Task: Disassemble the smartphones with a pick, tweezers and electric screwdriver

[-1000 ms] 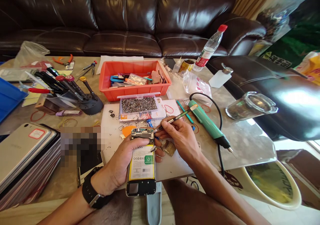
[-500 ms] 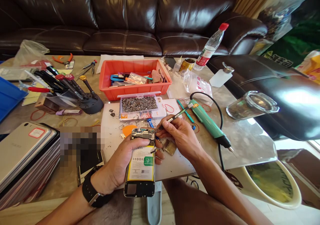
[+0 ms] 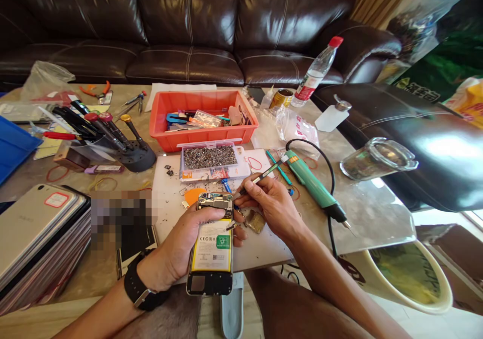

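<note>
An opened phone (image 3: 211,246) with its yellow-edged battery and circuit board exposed lies in my left hand (image 3: 184,233), the thumb across the board's lower edge and fingertips showing at the right side. My right hand (image 3: 269,203) pinches a thin dark tool (image 3: 261,177), slanted, its tip at the phone's upper right corner. A small loose metal part (image 3: 231,226) rests on the battery. Under the hands is a white mat (image 3: 169,188), with an orange pick (image 3: 194,196) and a brownish block (image 3: 255,222) on it.
Beyond the mat are a box of screws (image 3: 211,157) and an orange bin (image 3: 166,138). A green electric screwdriver (image 3: 311,183) and glass jar (image 3: 377,160) lie to the right. Left are stacked phones (image 3: 37,228) and a screwdriver stand (image 3: 138,158). A bucket (image 3: 445,288) is lower right.
The tool in my right hand has shifted slightly left, its tip now nearer the phone's top corner. My left hand keeps its hold on the phone.
</note>
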`<state>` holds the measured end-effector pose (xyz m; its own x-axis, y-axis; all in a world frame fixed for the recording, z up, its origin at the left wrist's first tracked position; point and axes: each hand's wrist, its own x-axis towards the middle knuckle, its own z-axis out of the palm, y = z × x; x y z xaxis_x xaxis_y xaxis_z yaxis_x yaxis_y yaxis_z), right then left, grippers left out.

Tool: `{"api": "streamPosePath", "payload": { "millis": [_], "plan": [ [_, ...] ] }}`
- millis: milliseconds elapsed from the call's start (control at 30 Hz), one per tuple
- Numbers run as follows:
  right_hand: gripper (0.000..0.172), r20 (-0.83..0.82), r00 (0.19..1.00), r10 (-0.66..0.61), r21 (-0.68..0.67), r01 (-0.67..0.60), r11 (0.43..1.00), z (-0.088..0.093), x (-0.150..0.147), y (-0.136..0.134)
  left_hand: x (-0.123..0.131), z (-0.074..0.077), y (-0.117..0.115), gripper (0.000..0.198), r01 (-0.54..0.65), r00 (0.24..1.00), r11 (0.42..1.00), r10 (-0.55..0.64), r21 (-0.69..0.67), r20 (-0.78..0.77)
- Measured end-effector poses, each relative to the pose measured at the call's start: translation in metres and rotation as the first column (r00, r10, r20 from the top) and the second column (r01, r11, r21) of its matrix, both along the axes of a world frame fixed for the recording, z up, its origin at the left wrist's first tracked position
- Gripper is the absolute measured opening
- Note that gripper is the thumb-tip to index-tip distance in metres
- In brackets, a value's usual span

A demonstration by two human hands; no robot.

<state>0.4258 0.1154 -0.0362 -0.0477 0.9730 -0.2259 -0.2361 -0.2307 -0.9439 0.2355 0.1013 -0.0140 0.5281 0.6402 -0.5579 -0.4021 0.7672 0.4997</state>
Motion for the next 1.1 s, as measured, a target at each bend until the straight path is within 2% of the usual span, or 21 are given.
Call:
{"api": "streamPosePath", "payload": {
  "millis": [100,367,600,833,1100],
  "plan": [
    [0.044,0.012,1.0,0.004,0.015,-0.004,1.0,0.0021,0.0002,-0.0002,-0.0009,-0.0005,-0.0003,0.022,0.005,1.0,1.0,-0.005,0.001,-0.005],
    [0.036,0.084,0.996,0.035,0.173,-0.049,0.984,0.0083,0.0036,-0.0038,-0.0028,-0.0033,-0.0009,0.023,-0.001,1.0,1.0,0.001,-0.005,0.023],
    [0.04,0.07,0.997,0.014,0.123,-0.023,0.992,0.0049,0.0006,-0.0014,-0.0024,-0.0024,-0.0006,0.023,0.014,1.0,1.0,-0.014,0.002,0.005],
    [0.046,0.023,1.0,0.003,-0.036,-0.002,0.999,0.0009,-0.0023,0.0026,0.001,0.0014,0.001,0.029,0.016,0.999,1.0,-0.016,0.009,-0.048],
    [0.043,0.175,0.981,0.085,0.005,-0.088,0.996,0.0049,-0.0046,0.0005,0.0029,0.0038,-0.0001,0.031,0.018,0.993,1.0,-0.016,0.012,-0.121]
  ]
}}
